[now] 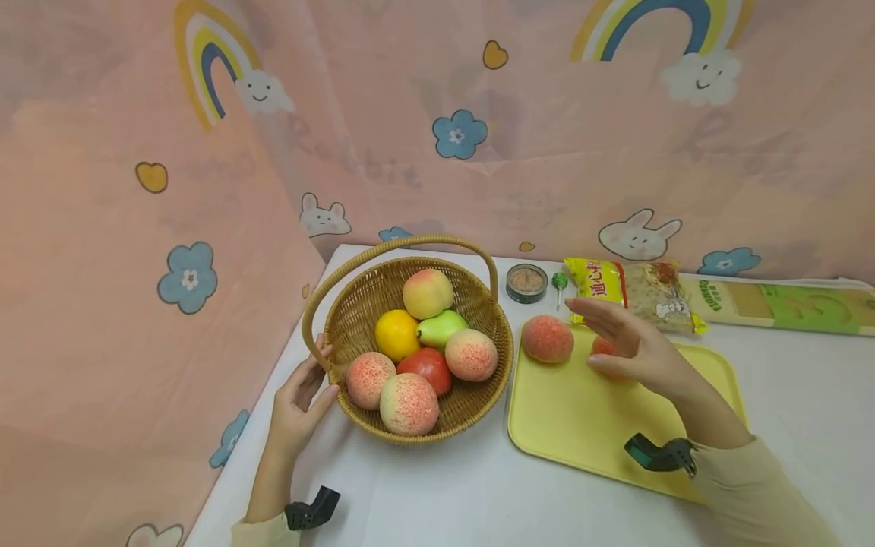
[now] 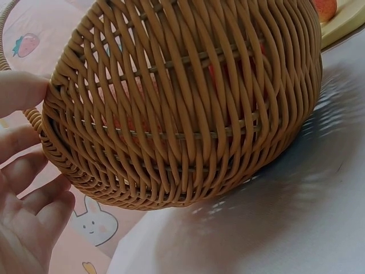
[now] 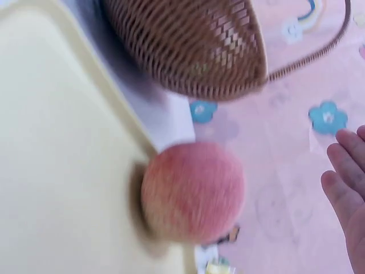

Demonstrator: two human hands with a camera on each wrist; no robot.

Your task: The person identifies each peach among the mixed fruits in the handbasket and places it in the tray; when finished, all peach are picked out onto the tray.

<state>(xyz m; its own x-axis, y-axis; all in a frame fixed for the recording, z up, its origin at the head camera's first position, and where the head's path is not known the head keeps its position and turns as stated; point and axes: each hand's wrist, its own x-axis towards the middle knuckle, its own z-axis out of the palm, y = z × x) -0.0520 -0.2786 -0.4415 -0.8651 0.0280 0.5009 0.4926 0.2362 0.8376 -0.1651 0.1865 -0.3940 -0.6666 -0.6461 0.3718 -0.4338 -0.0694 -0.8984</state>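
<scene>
A wicker basket (image 1: 507,343) with a hoop handle stands on the white table and holds several fruits: peaches, a lemon (image 1: 396,334), a green pear (image 1: 440,328) and a red tomato (image 1: 427,366). My left hand (image 1: 301,395) rests at its left rim, thumb on the weave and fingers relaxed beside the wall; the left wrist view shows the basket wall (image 2: 188,103) close up. To the right lies a yellow tray (image 1: 581,410) with a peach (image 1: 547,338) on it. My right hand (image 1: 632,346) hovers flat over the tray, holding nothing and partly hiding a second reddish fruit (image 1: 603,346).
Behind the tray lie a small round tin (image 1: 526,282), a green lollipop (image 1: 560,281), a yellow noodle packet (image 1: 636,292) and a long green box (image 1: 779,304). A pink printed curtain closes off the back and left. The table's left edge runs close by my left forearm.
</scene>
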